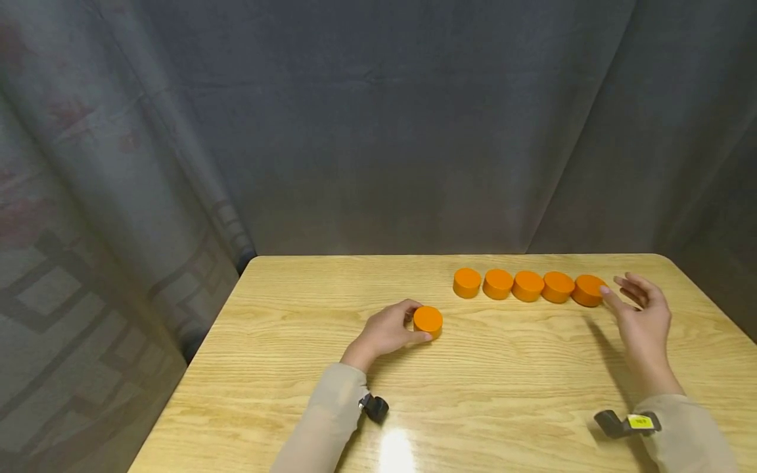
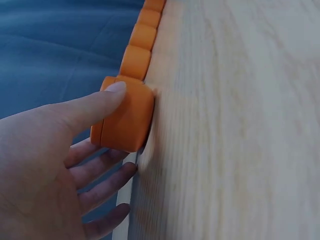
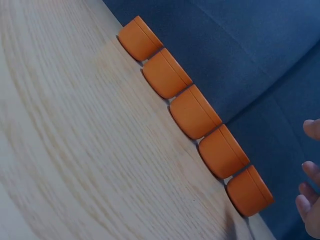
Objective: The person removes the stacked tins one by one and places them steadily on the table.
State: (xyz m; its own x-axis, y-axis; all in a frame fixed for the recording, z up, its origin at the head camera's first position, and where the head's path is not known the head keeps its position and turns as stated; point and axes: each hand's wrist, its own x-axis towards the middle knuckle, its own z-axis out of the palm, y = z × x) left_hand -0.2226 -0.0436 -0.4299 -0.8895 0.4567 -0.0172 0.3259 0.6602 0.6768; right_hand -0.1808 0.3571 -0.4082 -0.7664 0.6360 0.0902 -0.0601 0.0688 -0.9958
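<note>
Orange disc (image 1: 428, 320), half hidden by left hand (image 1: 386, 330) gripping it.

Six orange discs in all: five in a row (image 1: 527, 286) and one apart (image 1: 428, 320), on one wooden table (image 1: 497, 394).

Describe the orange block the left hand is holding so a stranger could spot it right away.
On the wooden table, five orange round blocks sit in a row near the far edge. The orange block stands alone, nearer and left of that row, gripped by the left hand.
</note>
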